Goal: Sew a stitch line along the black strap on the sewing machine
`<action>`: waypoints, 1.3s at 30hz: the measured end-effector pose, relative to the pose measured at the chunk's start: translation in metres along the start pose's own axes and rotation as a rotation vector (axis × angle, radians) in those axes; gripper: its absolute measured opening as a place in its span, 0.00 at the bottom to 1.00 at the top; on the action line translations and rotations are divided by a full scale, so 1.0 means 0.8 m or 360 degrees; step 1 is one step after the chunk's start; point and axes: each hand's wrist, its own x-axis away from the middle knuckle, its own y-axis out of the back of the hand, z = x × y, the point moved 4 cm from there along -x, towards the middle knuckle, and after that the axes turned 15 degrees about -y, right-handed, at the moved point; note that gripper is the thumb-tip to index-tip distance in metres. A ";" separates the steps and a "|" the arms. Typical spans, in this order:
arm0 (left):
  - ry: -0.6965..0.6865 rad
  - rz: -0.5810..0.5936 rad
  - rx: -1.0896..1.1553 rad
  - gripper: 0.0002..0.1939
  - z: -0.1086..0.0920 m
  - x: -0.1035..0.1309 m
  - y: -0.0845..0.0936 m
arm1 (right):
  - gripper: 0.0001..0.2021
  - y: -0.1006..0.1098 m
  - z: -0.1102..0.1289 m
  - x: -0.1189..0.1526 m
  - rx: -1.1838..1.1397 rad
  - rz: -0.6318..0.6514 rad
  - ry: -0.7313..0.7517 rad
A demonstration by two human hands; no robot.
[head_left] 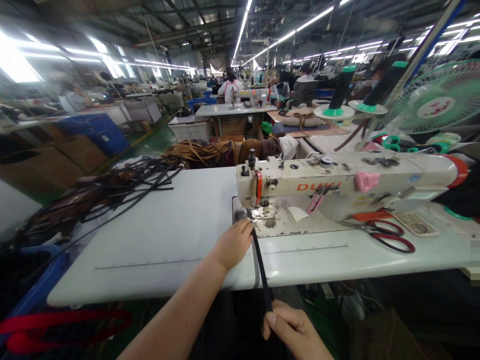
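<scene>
One right hand (290, 325) pinches a narrow black strap (260, 257) between thumb and fingers, in front of the white sewing table's (168, 215) near edge. From there the strap runs up over the tabletop toward eleven o'clock, to the fingertips of the left hand (236, 242), laid close together over its far end beside the stitching area; whether they grip it, I cannot tell. Taking the left hand as the clock's center, an off-white industrial sewing machine (341, 182) stretches from one to three o'clock. Red-handled scissors (390, 235) lie on the table at three. Tan and brown straps (213, 150) are heaped between eleven and twelve, thin black straps (150, 175) at ten. A blue plastic basket (45, 275) sits near nine, with a red band (67, 320) past eight. Black thread cones (343, 90) stand between one and two; a green fan (437, 105) is at two.
</scene>
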 end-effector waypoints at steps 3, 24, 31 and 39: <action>0.0016 -0.0001 0.0020 0.14 0.001 0.000 -0.001 | 0.30 0.000 -0.001 0.000 0.0006 0.0012 0.0000; -0.0153 0.0026 -0.0128 0.06 -0.007 0.000 0.004 | 0.26 0.000 0.008 -0.016 -0.0308 -0.0077 -0.0124; -0.0144 0.0002 -0.0124 0.07 -0.006 0.002 0.005 | 0.29 -0.002 0.009 -0.005 -0.0281 -0.0050 -0.0138; -0.0119 0.0006 -0.0128 0.06 -0.006 0.003 0.006 | 0.28 -0.002 0.000 -0.002 -0.0266 -0.0016 -0.0119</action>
